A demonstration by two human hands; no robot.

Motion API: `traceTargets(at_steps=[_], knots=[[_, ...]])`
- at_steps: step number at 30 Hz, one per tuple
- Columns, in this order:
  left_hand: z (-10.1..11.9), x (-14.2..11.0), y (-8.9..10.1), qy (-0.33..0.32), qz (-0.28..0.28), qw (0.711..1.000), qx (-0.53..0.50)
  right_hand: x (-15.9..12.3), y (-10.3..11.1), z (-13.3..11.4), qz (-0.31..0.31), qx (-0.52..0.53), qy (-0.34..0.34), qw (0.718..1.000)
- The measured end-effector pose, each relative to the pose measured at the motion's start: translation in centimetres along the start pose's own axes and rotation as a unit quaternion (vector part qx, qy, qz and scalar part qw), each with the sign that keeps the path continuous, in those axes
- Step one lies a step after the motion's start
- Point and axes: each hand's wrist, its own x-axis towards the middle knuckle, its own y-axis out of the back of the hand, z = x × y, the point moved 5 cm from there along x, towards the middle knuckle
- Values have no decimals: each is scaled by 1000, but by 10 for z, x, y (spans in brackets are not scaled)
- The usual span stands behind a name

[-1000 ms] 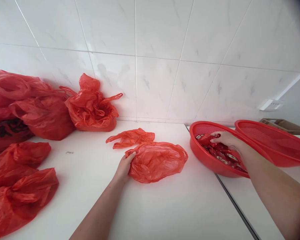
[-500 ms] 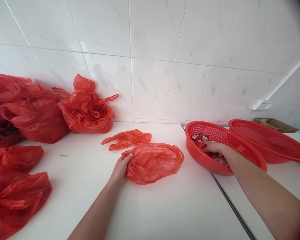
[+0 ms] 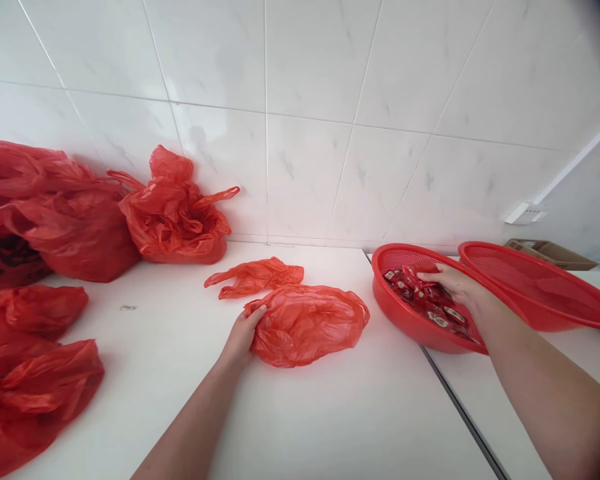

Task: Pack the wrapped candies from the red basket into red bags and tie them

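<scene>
My left hand (image 3: 242,335) is closed on the left rim of a thin red plastic bag (image 3: 310,327), thumb on top. The bag lies on the white table with its mouth spread wide. At the right, my right hand (image 3: 454,283) is inside a red plastic colander (image 3: 405,327), its fingers curled round small red packets near the top of the heap. More shiny red packets (image 3: 433,307) with white printing lie beneath it. The undersides of the right fingers are partly hidden. Just behind the spread bag, a flat, crumpled red bag (image 3: 260,277) rests on the table.
Several filled red bags (image 3: 80,233) stand along the tiled wall at the left, with more red bags (image 3: 40,387) nearer me. A second red colander (image 3: 535,287) and a cardboard box (image 3: 550,253) are at the right. A dark seam (image 3: 460,407) crosses the table.
My right hand has drawn up and back to the right within the colander, with red packets in its fingers, uncovering more of the heap. My left hand keeps its hold on the bag.
</scene>
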Motion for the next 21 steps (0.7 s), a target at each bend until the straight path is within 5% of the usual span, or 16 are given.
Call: traceTargets(at_steps=[5, 10, 16, 21], knots=[[-1, -2, -4, 0, -15, 1000, -10, -18, -11, -37, -30, 117, 73, 990], [-7, -4, -12, 22, -45, 998, -49, -69, -92, -65, -142, 170, 105, 970], [-13, -6, -16, 49, -64, 992, -94, -103, -210, -39, -260, 123, 92, 953], [-14, -6, -16, 62, -61, 991, -105, -103, -248, -12, -274, 68, 101, 954]])
